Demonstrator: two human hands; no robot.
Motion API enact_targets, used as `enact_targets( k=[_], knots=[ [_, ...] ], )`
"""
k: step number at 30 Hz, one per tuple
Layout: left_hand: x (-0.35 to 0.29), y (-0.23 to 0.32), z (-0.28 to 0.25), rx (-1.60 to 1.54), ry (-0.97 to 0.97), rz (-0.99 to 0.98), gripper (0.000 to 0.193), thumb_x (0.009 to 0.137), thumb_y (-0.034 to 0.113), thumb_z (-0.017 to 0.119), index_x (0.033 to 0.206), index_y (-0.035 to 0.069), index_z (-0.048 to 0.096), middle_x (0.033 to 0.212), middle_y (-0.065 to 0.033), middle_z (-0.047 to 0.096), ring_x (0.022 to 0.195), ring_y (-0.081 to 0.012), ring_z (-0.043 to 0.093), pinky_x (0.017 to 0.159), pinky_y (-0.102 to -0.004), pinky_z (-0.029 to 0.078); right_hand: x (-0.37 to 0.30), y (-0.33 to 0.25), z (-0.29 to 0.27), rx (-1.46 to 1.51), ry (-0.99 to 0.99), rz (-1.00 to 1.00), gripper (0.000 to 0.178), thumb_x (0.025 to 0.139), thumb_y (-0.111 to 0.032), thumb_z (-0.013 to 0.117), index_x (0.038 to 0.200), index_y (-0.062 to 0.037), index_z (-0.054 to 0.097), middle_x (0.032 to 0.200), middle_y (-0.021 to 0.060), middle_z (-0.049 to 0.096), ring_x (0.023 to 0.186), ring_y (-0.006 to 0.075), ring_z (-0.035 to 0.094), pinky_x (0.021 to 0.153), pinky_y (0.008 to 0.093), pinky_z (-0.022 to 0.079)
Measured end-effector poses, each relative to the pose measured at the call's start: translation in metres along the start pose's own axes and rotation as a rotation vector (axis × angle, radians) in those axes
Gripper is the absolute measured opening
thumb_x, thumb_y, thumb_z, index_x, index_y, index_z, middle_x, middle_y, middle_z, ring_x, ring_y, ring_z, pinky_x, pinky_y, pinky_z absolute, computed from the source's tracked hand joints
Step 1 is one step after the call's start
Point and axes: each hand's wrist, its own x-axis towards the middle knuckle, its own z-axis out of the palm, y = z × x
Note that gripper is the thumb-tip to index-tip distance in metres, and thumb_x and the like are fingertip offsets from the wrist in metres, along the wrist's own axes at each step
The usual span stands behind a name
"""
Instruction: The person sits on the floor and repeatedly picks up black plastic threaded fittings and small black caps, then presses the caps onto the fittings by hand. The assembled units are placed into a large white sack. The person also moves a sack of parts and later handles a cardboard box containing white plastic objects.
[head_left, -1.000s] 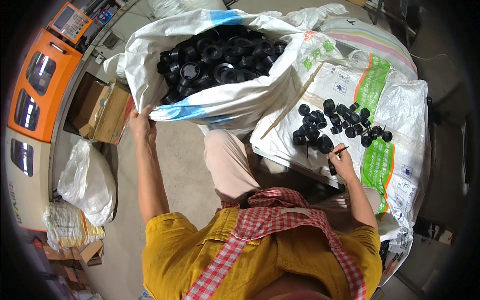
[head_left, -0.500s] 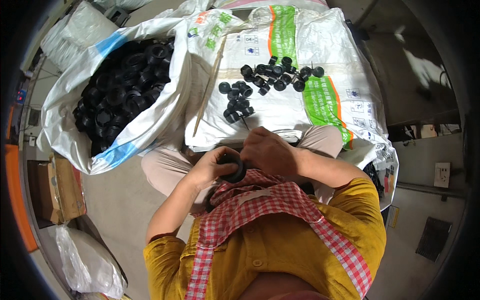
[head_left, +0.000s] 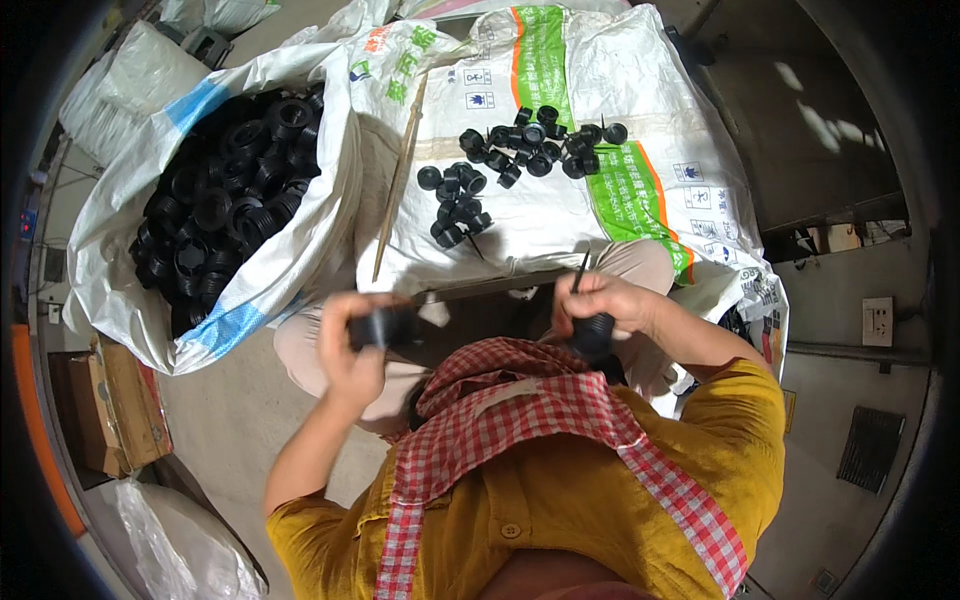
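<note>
My left hand (head_left: 348, 345), smeared by motion, is closed round a black plastic ring (head_left: 383, 328) in front of my left knee. Over at my right knee, my right hand (head_left: 618, 303) grips a black ribbed plastic piece (head_left: 592, 340). A thin dark rod (head_left: 581, 270) sticks up out of that same hand; whether it belongs to the ribbed piece I cannot tell. Beyond my hands, several small black caps (head_left: 538, 163) lie in loose clusters on a flattened white woven sack (head_left: 440, 235). Some of these caps have thin stems.
At the left stands an open white sack (head_left: 345, 190) full of black ribbed rings (head_left: 240, 215). A thin wooden stick (head_left: 398, 195) lies along the covered surface. A cardboard box (head_left: 125, 415) and a clear plastic bag (head_left: 180, 540) rest on the floor at the left.
My hands have come apart: the left went left with the black ring, the right moved right. The ribbed piece and the rod now show in my right hand. The view has shifted slightly.
</note>
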Motion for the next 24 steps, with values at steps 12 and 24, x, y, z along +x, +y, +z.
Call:
enact_targets(
  k=[12, 24],
  knots=[
    [0.004, -0.041, 0.102, -0.259, -0.131, -0.528, 0.053, 0.068, -0.011, 0.059, 0.119, 0.002, 0.051, 0.115, -0.0127, 0.053, 0.101, -0.0225, 0.055, 0.092, -0.0344, 0.043, 0.063, 0.033, 0.041, -0.799, 0.88, -0.707, 0.033, 0.091, -0.007, 0.052, 0.12, 0.0006, 0.039, 0.08, 0.0063, 0.057, 0.071, 0.0152, 0.055, 0.068, 0.0278, 0.046],
    [0.081, 0.068, -0.016, 1.054, -0.013, 0.704, 0.04, 0.063, 0.007, 0.068, 0.103, 0.008, 0.065, 0.095, -0.0103, 0.057, 0.095, -0.0283, 0.054, 0.084, -0.0377, 0.042, -0.217, 0.069, -0.037, -1.087, 2.009, -0.264, 0.046, 0.094, -0.038, 0.049, 0.114, 0.0027, 0.05, 0.097, 0.0163, 0.058, 0.084, 0.0271, 0.057, 0.075, 0.0375, 0.047]
  ],
)
